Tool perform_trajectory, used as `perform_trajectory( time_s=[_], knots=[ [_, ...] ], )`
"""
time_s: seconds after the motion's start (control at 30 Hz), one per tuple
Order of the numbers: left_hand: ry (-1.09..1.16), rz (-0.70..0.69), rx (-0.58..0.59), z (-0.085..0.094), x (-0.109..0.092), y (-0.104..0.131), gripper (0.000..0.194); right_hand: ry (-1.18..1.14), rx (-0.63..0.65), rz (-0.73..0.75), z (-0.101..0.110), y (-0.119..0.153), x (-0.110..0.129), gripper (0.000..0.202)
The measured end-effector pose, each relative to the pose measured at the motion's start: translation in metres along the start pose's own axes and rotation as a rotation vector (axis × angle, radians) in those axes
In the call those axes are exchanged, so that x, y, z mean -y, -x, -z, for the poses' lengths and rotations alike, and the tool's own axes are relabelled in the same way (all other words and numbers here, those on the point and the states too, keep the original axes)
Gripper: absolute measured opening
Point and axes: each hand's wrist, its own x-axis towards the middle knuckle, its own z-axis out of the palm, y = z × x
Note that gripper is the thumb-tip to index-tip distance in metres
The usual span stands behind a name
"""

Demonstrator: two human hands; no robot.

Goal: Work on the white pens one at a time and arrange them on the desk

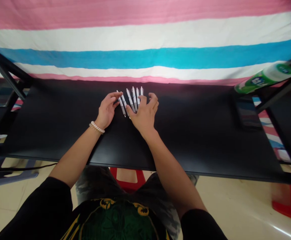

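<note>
Several white pens (pixel 129 97) with grey grips lie side by side in a row on the black table (pixel 198 133), their clicker ends pointing away from me. My left hand (pixel 107 109), with a pale beaded bracelet (pixel 96 127) at the wrist, is at the left end of the row. Its fingertips touch the leftmost pen (pixel 121 106), and its fingers are apart. Over the right part of the row my right hand (pixel 145 115) is spread, thumb near the second pen from the left and fingers bent. It covers the lower ends of the pens on that side.
A green and white canister (pixel 264 79) stands at the back right by a black metal frame (pixel 280 90). A striped pink, white and blue cloth (pixel 145 58) hangs along the back edge. Red stools (pixel 289 201) and a grey stool (pixel 27 171) are below the table.
</note>
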Motion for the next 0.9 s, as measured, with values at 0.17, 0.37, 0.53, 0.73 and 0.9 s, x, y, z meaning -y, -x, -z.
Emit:
perform_trajectory(
  time_s=[0.17, 0.37, 0.53, 0.73, 0.9],
  knots=[
    [0.009, 0.026, 0.016, -0.004, -0.004, 0.003, 0.023, 0.013, 0.15, -0.016, -0.012, 0.0, -0.004, 0.076],
    [-0.019, 0.051, 0.042, -0.004, 0.0, 0.003, 0.025, -0.047, 0.145, 0.126, -0.019, 0.004, -0.005, 0.068],
    [0.033, 0.085, -0.008, -0.002, 0.001, 0.0, 0.032, -0.115, 0.166, 0.172, -0.019, 0.004, -0.004, 0.063],
    [0.048, 0.053, -0.042, -0.004, 0.001, 0.0, 0.028, -0.095, 0.183, 0.222, -0.021, 0.006, -0.002, 0.075],
    [-0.001, -0.002, -0.184, 0.001, 0.009, -0.006, 0.025, -0.105, 0.202, 0.294, -0.017, 0.005, -0.002, 0.061]
  ],
)
